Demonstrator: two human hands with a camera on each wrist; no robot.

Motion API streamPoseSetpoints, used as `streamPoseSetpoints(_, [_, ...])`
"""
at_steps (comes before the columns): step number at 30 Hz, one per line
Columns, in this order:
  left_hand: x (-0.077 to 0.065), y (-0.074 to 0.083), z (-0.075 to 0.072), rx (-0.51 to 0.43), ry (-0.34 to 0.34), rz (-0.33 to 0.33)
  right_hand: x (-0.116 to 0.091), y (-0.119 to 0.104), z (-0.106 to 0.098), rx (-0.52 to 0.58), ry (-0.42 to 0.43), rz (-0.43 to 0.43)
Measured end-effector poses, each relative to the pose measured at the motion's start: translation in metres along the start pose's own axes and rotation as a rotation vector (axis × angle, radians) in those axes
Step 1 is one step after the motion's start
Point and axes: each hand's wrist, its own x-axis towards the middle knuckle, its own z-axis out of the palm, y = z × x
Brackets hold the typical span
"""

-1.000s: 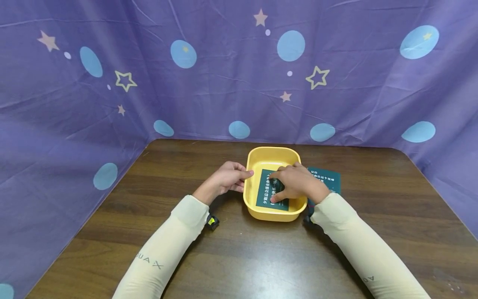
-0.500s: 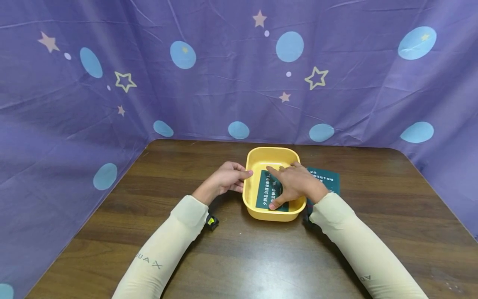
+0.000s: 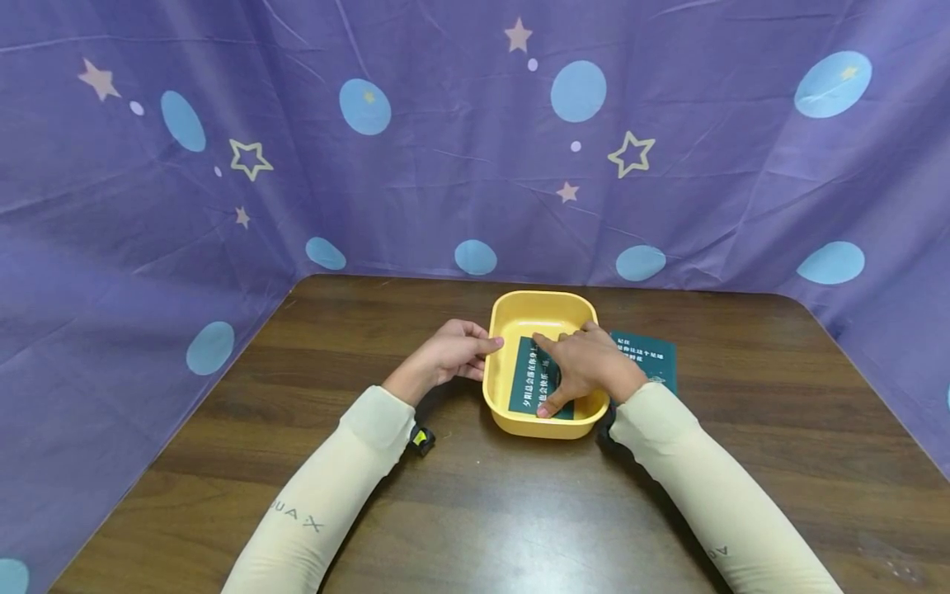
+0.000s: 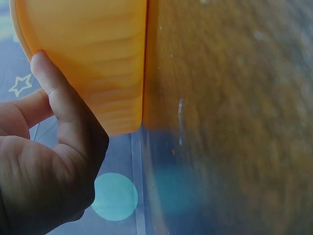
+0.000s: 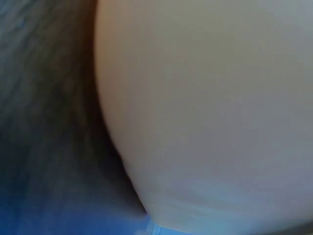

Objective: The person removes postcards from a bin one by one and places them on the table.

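A yellow plastic tub (image 3: 544, 299) stands on the table. My left hand (image 3: 455, 353) grips its left rim, thumb over the edge and fingers along the outside wall. In the left wrist view, that thumb (image 4: 51, 81) lies at the tub's rim, beside its ribbed orange-looking wall (image 4: 105, 58). Inside the tub a dark green card (image 3: 525, 375) with white printed characters lies flat. My right hand (image 3: 590, 363) reaches over the right rim and spreads across this card, its thumb at the near edge and index finger towards the far edge. The palm hides the card's right part.
Another dark green printed card (image 3: 663, 351) lies on the table just right of the tub, partly behind the right wrist. The brown wooden table (image 3: 386, 330) ends at a purple star-patterned curtain (image 3: 445, 165). Tub wall fills most of the right wrist view.
My right thumb and index finger have spread wider apart over the card in the tub, showing more of its print. The left hand keeps its hold on the rim; the tub stays put.
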Motion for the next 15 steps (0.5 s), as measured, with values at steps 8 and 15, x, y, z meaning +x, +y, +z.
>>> streamPoseSetpoints(8, [-0.0016, 0.0015, 0.0015, 0.005, 0.003, 0.001, 0.0001, -0.0007, -0.001, -0.01, 0.0, 0.008])
streamPoseSetpoints(15, [-0.0017, 0.0008, 0.0015, 0.006, -0.001, 0.005, -0.0011, 0.0001, -0.0006, -0.019, 0.032, -0.002])
